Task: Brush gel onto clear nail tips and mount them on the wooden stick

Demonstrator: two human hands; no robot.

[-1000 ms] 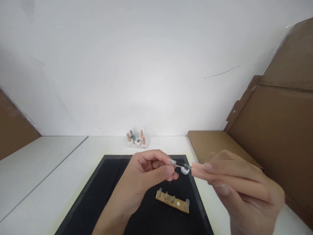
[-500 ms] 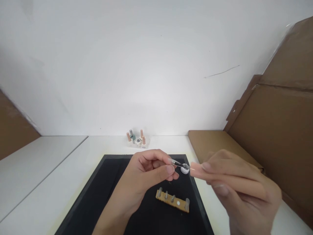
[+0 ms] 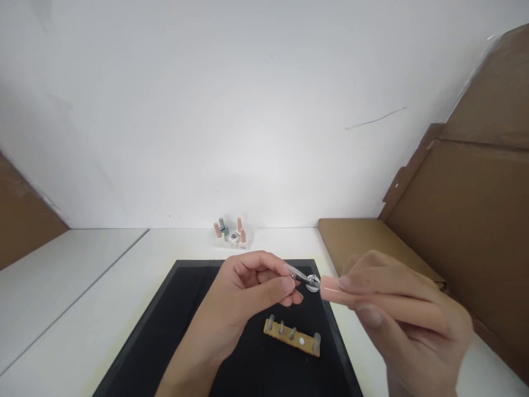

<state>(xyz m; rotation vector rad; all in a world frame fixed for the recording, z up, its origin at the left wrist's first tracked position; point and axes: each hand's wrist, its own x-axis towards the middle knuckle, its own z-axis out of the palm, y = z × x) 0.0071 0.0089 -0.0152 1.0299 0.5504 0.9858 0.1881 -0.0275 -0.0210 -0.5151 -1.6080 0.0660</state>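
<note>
Between thumb and index finger, my left hand pinches a clear false nail with dark colour on its underside or surface. My right hand grips a nail polish brush by its long peach cap. The dark brush tip meets the false nail's free end. Behind the tip, a small white round piece, perhaps a lid or holder, is partly hidden. Below the hands lies a yellowish strip with several greyish false nails standing on it and a white dot.
A black mat with a raised edge covers the middle of the white table. At the back wall, a clear holder carries several polish bottles with peach and grey caps. Cardboard lies at right, beside tall cardboard panels.
The brush in my right hand has shifted slightly left, its tip closer along the false nail. My left hand stays nearly still.
</note>
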